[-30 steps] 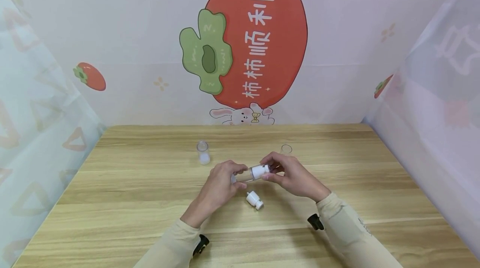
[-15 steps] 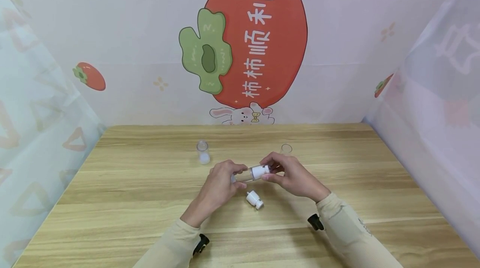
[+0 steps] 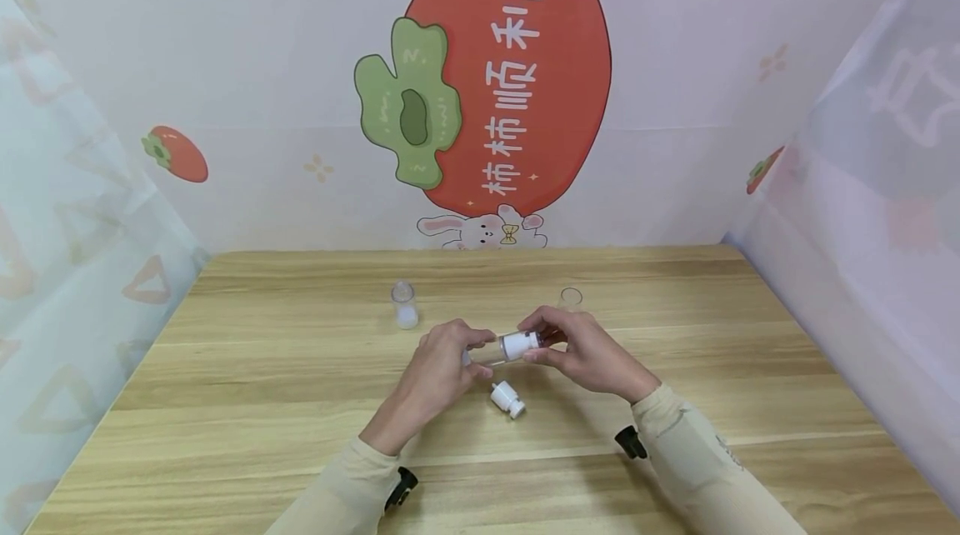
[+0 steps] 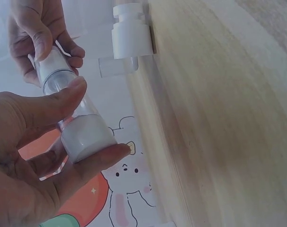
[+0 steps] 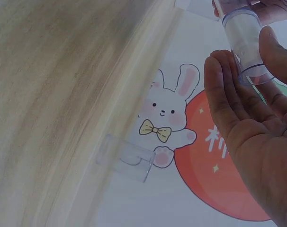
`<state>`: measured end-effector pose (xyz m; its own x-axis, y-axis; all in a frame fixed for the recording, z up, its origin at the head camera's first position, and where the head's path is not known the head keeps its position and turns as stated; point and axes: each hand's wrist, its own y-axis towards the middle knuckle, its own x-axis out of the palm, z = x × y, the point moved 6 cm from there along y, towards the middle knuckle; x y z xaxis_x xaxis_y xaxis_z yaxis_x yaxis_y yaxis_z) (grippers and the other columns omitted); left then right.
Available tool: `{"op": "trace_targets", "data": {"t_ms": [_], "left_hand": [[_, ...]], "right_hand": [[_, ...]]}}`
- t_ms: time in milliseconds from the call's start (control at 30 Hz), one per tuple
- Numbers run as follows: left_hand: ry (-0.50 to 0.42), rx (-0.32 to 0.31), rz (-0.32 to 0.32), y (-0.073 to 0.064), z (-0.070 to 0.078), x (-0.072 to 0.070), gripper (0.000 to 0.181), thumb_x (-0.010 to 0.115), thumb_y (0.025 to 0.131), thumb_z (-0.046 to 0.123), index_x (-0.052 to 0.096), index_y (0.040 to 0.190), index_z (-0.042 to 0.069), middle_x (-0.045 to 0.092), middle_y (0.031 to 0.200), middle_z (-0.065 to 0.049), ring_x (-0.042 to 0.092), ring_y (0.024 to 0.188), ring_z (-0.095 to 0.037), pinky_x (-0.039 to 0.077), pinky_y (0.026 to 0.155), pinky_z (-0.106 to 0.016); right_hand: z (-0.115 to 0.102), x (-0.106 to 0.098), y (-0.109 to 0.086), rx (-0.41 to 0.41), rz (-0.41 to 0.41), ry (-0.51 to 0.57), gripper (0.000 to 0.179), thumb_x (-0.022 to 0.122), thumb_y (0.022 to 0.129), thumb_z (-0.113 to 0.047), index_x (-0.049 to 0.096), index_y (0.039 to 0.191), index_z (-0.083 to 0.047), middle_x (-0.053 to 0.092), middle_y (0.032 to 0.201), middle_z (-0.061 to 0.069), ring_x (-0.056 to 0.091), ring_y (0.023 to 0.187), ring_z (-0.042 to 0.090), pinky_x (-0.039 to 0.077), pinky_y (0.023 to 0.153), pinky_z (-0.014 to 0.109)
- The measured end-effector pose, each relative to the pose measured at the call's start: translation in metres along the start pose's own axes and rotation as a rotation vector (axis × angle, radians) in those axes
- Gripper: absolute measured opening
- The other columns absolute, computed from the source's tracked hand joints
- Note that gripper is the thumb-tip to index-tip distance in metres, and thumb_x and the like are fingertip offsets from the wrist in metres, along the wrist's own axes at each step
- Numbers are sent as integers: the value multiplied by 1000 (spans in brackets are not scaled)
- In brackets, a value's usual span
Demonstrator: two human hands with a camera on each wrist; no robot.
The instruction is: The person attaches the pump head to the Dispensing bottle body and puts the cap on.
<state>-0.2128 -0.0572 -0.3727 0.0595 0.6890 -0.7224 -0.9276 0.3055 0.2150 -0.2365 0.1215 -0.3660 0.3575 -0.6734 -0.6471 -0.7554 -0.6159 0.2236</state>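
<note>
Between both hands a clear pump bottle (image 3: 489, 352) is held above the table, tilted on its side. My left hand (image 3: 441, 360) grips its body; the white base (image 4: 86, 137) shows between thumb and fingers in the left wrist view. At the other end, the thumb and fingers of my right hand (image 3: 585, 352) hold the clear cap (image 5: 247, 45), which surrounds the white pump head (image 3: 519, 344). Below the hands, a separate white pump head (image 3: 507, 400) lies on the table, its thin stem pointing away.
On the wooden table (image 3: 247, 402), a clear bottle with white at its bottom (image 3: 406, 307) stands behind the left hand. Behind the right hand is a clear cylindrical cap (image 3: 571, 298), partly hidden in the head view. A printed cloth backdrop (image 3: 285, 68) rises at the table's rear edge.
Both hands keep their hold on the bottle, almost still. The head view has shifted very slightly; the loose things on the table stay in place.
</note>
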Motion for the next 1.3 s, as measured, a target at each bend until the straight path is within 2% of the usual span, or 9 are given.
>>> {"op": "trace_targets", "data": {"t_ms": [267, 533, 933, 1133, 1300], "left_hand": [[-21, 8, 0, 0, 0, 1, 40, 87, 75, 4, 76, 114, 1, 71, 97, -16, 61, 77, -26, 48, 60, -28], [-28, 4, 6, 1, 1, 1, 39, 87, 76, 5, 76, 114, 2, 71, 97, -15, 58, 76, -21, 48, 60, -29], [-22, 6, 8, 1, 1, 1, 39, 87, 76, 5, 76, 113, 4, 70, 95, -14, 58, 74, -21, 47, 58, -27], [-30, 14, 4, 1, 2, 0, 38, 87, 76, 4, 76, 113, 2, 71, 95, -15, 61, 76, -26, 46, 57, -27], [-30, 5, 11, 0, 2, -1, 38, 87, 76, 5, 76, 112, 3, 71, 97, -14, 59, 76, -23, 47, 59, -28]], "right_hand": [[0, 0, 0, 4, 21, -7, 26, 77, 90, -10, 66, 113, -8, 69, 102, -1, 68, 91, 13, 57, 83, 31], [2, -1, 1, 18, 39, -13, 25, 76, 90, -12, 66, 113, -8, 70, 103, 0, 68, 90, 13, 57, 83, 31], [2, 0, 2, 24, 43, -3, 25, 76, 91, -13, 66, 112, -7, 71, 103, 1, 68, 89, 14, 57, 82, 31], [2, 0, 3, 18, 37, -6, 25, 77, 90, -13, 66, 112, -7, 71, 102, 1, 68, 89, 14, 57, 83, 31], [0, 0, 3, 11, 52, -8, 26, 77, 90, -13, 66, 112, -7, 70, 102, -1, 68, 89, 13, 57, 82, 31]]}}
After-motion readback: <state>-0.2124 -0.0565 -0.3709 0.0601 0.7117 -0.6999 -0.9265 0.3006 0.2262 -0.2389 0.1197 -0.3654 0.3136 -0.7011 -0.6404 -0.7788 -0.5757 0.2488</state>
